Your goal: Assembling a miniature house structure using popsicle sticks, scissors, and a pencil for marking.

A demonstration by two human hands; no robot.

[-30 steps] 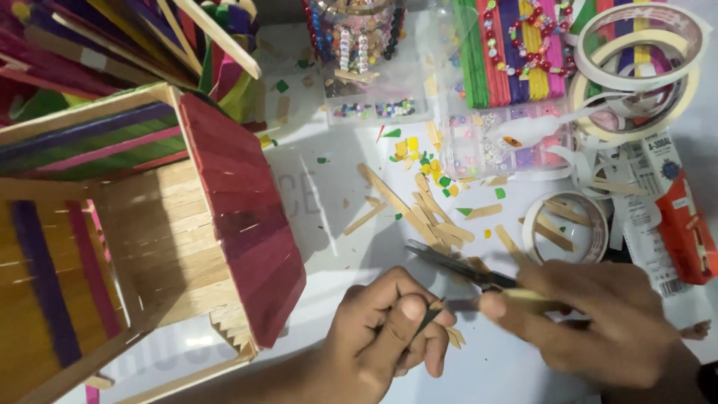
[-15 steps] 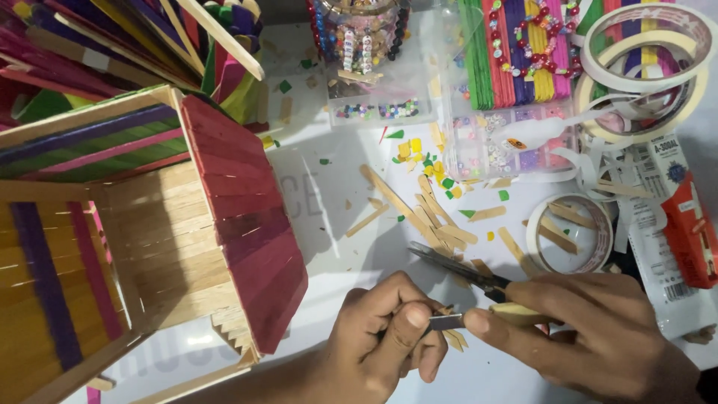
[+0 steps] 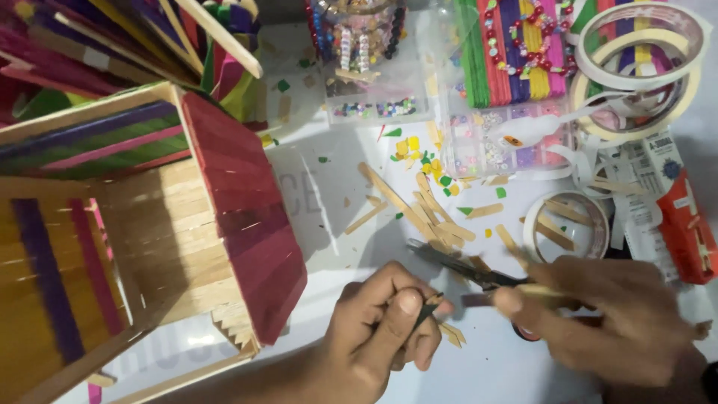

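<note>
Low in the frame, right of centre, a short dark stick piece is pinched between thumb and forefinger of the left hand; remaining fingers curled under, knuckles toward the camera; piece pokes out up and to the right, long axis slanted that way. Right hand just beside it, motion-blurred; forefinger stretched left toward the piece, other fingers closed round a pair of scissors and a pale stick; exact grip cannot be told. Scissor blades point up and to the left, tips over the white table; whether they are parted is unclear. Small offcuts lie just below the pinched piece; a scatter of plain craft sticks lies beyond the blades. Left side: large stick-built box with a red-magenta wall, near the left wrist. Right: tape roll holding stick bits; red glue gun at the edge; further tape rolls top right; clear bead tray beyond.
</note>
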